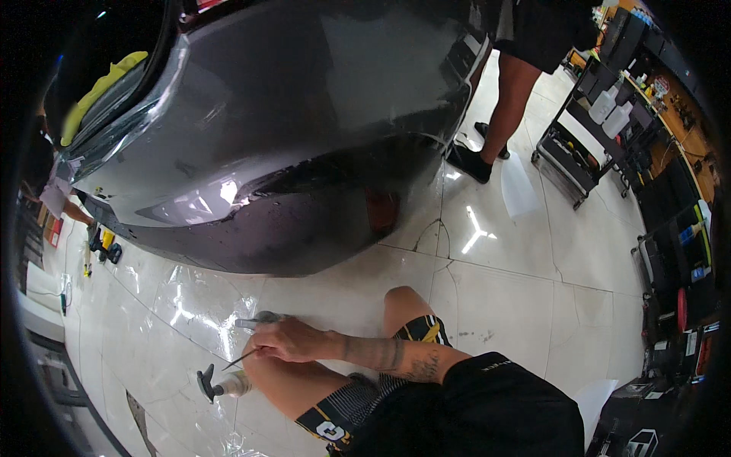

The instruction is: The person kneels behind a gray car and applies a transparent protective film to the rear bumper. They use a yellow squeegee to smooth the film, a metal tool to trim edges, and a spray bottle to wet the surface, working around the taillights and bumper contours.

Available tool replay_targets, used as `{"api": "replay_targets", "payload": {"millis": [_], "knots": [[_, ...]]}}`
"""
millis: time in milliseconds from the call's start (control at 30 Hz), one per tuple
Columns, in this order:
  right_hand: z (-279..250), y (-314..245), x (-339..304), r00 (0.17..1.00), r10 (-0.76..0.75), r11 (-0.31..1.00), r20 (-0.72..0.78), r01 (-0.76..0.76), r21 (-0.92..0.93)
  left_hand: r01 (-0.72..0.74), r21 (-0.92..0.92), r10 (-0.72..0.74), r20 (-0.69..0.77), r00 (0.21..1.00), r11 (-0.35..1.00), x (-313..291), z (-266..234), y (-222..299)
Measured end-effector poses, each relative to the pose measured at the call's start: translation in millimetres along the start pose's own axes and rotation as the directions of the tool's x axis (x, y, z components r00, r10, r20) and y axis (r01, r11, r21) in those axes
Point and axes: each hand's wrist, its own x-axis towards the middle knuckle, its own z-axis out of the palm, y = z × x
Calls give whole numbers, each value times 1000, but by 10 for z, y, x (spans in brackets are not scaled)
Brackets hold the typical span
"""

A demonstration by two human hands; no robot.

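My right hand (pixel 285 340) is closed over my left knee, its arm reaching across my lap. A thin, dark, flat-edged tool (pixel 241 359) sticks out from its fingers; its exact kind I cannot make out. Just beyond the knuckles is a grey object (pixel 260 319), partly hidden by the hand; whether the hand touches it I cannot tell. A spray bottle (pixel 232 384) with a dark trigger head is on the floor beside my left knee. My left hand does not show. Ahead of me is the dark grey car bumper (pixel 304 228), wet and glossy along its lower part.
A person's legs (pixel 509 107) stand at the car's right side, and another person (pixel 55 186) is at far left. A yellow-and-black power tool (pixel 106 245) lies on the glossy tiled floor (pixel 510 305). A black cart (pixel 575 145) and a crowded workbench (pixel 670 126) line the right.
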Motion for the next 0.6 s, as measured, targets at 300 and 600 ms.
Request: {"api": "replay_targets", "payload": {"millis": [300,600], "knots": [[-576,-229,-775,961,273,961,-36,-271,50,-13,602,409,-527,745,799,1246,1183,815],[-2959,-1689,-1352,915,-367,927,-168,343,-154,162,486,307,-741,597,859,1178,1642,128]]}}
